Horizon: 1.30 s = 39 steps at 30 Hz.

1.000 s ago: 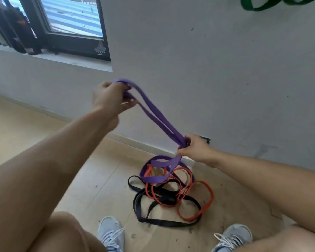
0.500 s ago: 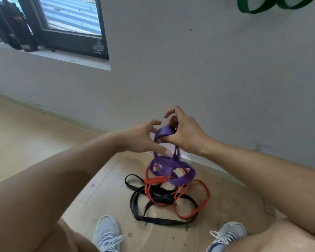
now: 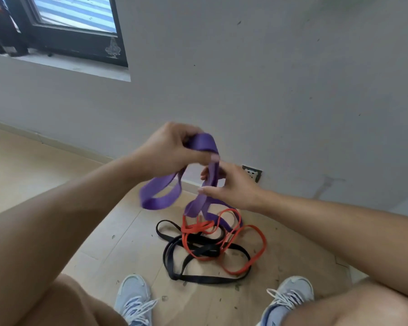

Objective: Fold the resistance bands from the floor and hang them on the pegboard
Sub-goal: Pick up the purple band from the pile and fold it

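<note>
Purple band (image 3: 204, 142), motion-blurred, pinched in grip of left hand (image 3: 172, 149), right hand (image 3: 236, 187) curled loosely round it.

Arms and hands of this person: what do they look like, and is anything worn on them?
Two bare human arms, no machine parts. The left forearm and right forearm show no sleeves up to the picture's edge. The left hand and right hand wear no gloves; no watch, bracelet or ring shows on the parts in view.
</note>
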Tool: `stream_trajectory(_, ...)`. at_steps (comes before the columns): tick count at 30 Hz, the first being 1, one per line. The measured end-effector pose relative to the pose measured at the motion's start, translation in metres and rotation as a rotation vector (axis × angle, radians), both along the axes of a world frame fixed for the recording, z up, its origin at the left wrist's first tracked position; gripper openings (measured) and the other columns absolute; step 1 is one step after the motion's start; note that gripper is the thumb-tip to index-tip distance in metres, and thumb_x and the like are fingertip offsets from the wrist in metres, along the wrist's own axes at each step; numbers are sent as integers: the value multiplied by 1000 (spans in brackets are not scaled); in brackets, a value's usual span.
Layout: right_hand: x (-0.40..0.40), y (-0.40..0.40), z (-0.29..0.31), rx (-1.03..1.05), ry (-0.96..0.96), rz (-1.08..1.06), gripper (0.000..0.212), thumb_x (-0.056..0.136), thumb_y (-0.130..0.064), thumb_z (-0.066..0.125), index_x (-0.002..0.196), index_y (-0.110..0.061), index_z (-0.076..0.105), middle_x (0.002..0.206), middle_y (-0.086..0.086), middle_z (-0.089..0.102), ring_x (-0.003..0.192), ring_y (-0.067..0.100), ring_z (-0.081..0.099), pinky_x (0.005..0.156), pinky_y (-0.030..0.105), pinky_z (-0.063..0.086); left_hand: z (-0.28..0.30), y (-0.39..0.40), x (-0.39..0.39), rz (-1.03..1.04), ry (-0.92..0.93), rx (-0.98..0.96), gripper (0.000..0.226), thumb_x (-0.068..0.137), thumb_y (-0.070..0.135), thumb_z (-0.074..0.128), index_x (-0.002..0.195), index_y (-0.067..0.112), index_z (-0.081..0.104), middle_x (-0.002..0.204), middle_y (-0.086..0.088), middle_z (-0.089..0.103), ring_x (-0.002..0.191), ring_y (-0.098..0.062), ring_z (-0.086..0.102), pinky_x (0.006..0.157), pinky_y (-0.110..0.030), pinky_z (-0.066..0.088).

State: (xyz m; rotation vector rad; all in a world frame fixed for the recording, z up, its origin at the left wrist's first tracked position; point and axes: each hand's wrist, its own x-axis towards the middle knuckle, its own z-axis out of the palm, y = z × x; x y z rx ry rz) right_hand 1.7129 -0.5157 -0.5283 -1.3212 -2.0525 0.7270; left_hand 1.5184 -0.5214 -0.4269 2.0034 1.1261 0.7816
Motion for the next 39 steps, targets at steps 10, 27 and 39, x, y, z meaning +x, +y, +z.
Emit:
stream_trajectory(10, 28, 24, 7, -176, 13, -257, 18, 78, -31, 91, 82, -24, 75, 80, -4, 75, 76, 14, 70, 78, 34, 58, -25, 27, -43, 125, -136, -255, 20, 83, -1, 77, 98, 5, 67, 81, -7, 70, 82, -21, 69, 73, -23, 54)
stream_trajectory(27, 13, 12, 31, -33, -46, -8, 21, 81, -13, 84, 93, -20, 68, 76, -8, 68, 67, 4, 63, 67, 24, 52, -24, 3, 7, 33, -17, 22, 32, 75, 44, 85, 83, 17, 68, 63, 4, 64, 59, -10, 57, 61, -30, 47)
stream_trajectory(39, 37, 24, 31, -113, 124, -225, 22, 77, -16, 92, 85, -20, 72, 76, -6, 70, 63, 0, 62, 66, 17, 53, -26, 13, -16, 108, -82, -110, 37, 77, 41, 84, 97, 12, 70, 81, -10, 74, 71, -14, 70, 70, -26, 53)
